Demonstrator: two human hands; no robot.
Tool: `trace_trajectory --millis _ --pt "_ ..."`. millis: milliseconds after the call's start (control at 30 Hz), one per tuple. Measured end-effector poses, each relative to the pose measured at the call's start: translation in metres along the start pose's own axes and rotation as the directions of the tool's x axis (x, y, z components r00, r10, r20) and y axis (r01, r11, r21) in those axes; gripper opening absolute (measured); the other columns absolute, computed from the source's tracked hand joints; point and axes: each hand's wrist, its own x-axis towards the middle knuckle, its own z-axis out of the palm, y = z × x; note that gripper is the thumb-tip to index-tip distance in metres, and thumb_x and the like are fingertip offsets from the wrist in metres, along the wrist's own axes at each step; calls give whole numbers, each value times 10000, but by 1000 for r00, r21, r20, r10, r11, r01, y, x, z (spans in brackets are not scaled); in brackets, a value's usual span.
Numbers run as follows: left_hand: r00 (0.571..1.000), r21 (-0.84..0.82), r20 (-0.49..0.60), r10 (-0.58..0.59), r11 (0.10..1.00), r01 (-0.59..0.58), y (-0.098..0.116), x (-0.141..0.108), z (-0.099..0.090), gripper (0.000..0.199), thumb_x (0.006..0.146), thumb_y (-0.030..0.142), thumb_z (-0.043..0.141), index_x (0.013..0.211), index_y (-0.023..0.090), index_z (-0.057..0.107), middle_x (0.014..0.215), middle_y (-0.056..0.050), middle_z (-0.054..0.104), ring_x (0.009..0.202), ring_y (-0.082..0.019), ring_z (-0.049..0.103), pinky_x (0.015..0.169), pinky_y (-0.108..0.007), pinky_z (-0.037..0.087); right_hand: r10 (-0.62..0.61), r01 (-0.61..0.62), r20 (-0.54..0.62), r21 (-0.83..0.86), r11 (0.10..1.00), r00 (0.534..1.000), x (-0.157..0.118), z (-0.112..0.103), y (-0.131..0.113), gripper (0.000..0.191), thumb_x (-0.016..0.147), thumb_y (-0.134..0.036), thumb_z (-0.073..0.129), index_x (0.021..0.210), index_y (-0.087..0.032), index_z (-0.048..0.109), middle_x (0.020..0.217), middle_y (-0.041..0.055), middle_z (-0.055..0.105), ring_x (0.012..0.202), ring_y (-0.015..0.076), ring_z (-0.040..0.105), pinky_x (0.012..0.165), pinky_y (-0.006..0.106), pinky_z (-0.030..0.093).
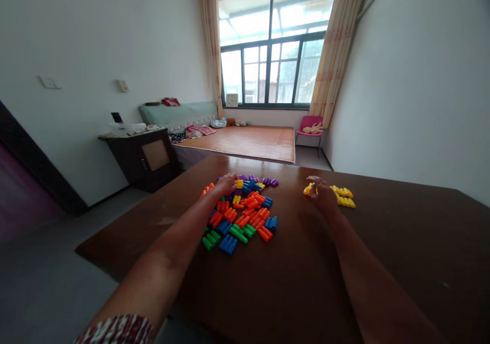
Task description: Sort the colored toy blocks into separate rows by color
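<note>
Many plastic blocks lie in a loose pile on the brown table: orange blocks, blue blocks, green blocks and purple blocks. At the pile's far left side, my left hand has its fingers closed at a yellow block. To the right, apart from the pile, yellow blocks lie in short rows. My right hand is over the left end of these rows, its fingers bent and apart around a yellow block; whether it grips the block is unclear.
Beyond the table stand a bed with cloths on it and a pink chair holding a soft toy. A dark cabinet is at the left wall. A clock sits by the window.
</note>
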Motion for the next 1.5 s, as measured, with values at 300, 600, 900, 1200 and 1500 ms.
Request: trace_trajectory --millis 300,600,900,1200,1500 --pt "959 -512 -162 233 811 -283 78 -64 -5 323 788 202 563 1110 196 583 902 -16 669 817 -149 636 755 -264 513 -170 -42 320 561 827 932 -1 19 -113 366 821 -299 577 1180 -233 595 1046 58 666 783 160 622 661 288 516" --pt "976 -735 -208 59 650 -196 108 -88 17 354 840 300 558 1174 182 562 1030 -80 663 873 -173 662 732 -295 554 -38 -204 387 565 800 921 7 16 -83 325 707 -405 676 952 -194 650 835 24 676 680 139 593 637 277 497" --pt "949 -537 -307 73 810 -236 88 -94 14 292 875 226 448 1108 220 624 1077 -53 680 989 -184 643 869 -332 540 636 -662 -258 -15 750 727 -21 -61 91 398 736 -540 571 837 -163 649 838 112 695 683 207 610 655 344 471" --pt "939 -433 -326 114 865 -255 84 -95 17 265 884 203 439 1049 227 645 1069 -45 694 1014 -190 638 913 -332 508 652 -675 -189 -295 676 735 -35 -46 88 348 780 -510 571 895 -204 690 742 80 656 638 205 590 607 336 453" --pt "935 -403 -355 -30 907 -124 63 -52 -16 285 873 164 461 1081 204 653 1054 -46 706 991 -176 647 892 -290 506 476 -576 -370 -237 782 798 -29 -41 84 394 878 -395 398 957 -138 687 932 158 658 794 251 579 704 369 432"
